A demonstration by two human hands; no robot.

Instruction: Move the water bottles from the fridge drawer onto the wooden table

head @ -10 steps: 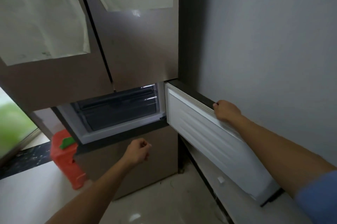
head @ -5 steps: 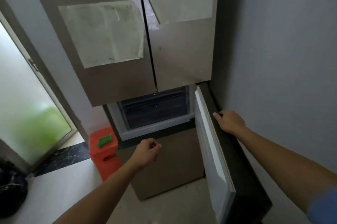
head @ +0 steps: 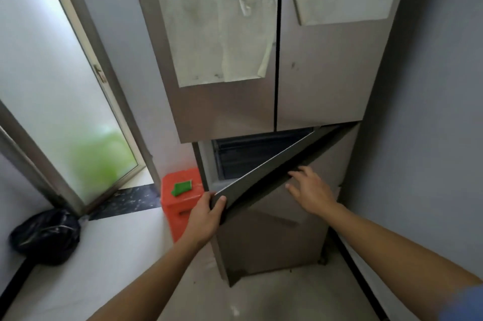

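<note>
A tall brown fridge (head: pixel 321 80) fills the middle of the view. Its small lower door (head: pixel 264 177) stands partly swung across the dark compartment (head: pixel 245 156) behind it. My left hand (head: pixel 206 216) grips the door's free corner at its lower left. Flat against the door's outer face, with fingers spread, rests my right hand (head: pixel 308 191). No water bottles and no wooden table are in view; the inside of the compartment is too dark to make out.
An orange plastic bin (head: pixel 180 203) with a green piece on its lid stands left of the fridge. A black bag (head: pixel 45 235) lies on the floor at the left, below a frosted glass door (head: pixel 57 85). A grey wall (head: pixel 431 111) closes in the right side.
The lower fridge door has swung from wide open on the right to nearly across the compartment. My left hand went from a loose fist to gripping the door's corner; my right hand moved onto its outer face.
</note>
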